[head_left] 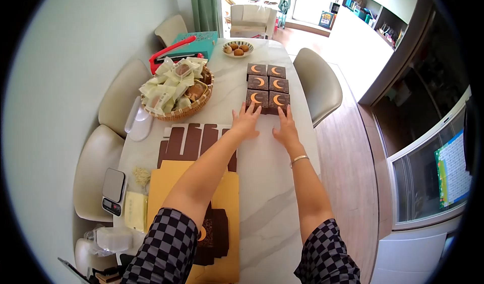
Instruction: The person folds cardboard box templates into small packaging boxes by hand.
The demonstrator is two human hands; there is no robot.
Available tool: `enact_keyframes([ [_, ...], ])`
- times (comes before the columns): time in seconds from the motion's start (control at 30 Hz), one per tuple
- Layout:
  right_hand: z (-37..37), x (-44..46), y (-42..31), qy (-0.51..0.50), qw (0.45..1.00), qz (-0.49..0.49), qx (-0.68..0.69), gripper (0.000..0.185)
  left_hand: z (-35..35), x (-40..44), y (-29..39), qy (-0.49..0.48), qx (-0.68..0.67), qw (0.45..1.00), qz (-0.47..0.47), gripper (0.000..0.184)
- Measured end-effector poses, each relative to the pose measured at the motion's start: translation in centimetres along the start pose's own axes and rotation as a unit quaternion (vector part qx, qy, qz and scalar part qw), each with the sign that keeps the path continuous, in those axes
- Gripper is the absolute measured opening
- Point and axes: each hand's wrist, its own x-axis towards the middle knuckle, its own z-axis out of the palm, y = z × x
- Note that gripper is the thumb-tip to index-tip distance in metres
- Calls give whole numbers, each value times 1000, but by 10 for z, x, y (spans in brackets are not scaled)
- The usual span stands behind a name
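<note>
Small dark brown boxes with orange crescent moons stand in two columns of three on the marble table. My left hand [245,124] reaches to the nearest left box [257,98], its spread fingertips at the front edge. Beside it, my right hand [287,130] has its fingers stretched out against the nearest right box [279,100]. Both palms hold nothing that I can see. Under my left forearm lie flat brown box blanks [191,142]. A patterned dark blank [218,233] rests on a yellow-gold sheet [166,175], partly hidden by my sleeve.
A wicker basket [189,111] of wrapped pastries stands left, with a red-handled tool [174,47] and teal box [204,41] behind it. A plate [238,55] holds round baked pieces. A scale [114,189] sits at the left edge. Chairs [317,82] flank the table.
</note>
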Motion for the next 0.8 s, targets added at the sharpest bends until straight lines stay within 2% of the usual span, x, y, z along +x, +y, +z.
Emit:
enact_keyframes([
  [0.07,-7,-18,-8,-8,1000,19,18,76,-4,-22,5,27,-20,999,21,89],
  [0.13,-14,-46,-12,90,992,-70,54,72,-17,-51,13,58,-36,997,42,87],
  [0.2,-32,-98,-29,91,990,-65,83,66,-33,-93,25,71,-59,992,80,79],
  [0.3,-59,-190,-54,88,987,-39,127,59,-47,-165,37,106,-122,984,77,68],
  [0.43,-84,-307,-83,73,987,1,147,54,-41,-273,51,141,-154,975,81,65],
  [0.53,-95,-360,-95,68,984,41,159,52,-29,-330,56,127,-129,982,42,66],
  [0.6,-90,-391,-94,48,985,46,162,52,-7,-355,54,159,-67,984,-38,67],
  [0.7,-85,-402,-100,47,987,41,150,54,2,-367,47,140,3,984,-113,82],
  [0.8,-77,-393,-114,16,990,39,137,57,5,-371,43,116,-23,981,-156,89],
])
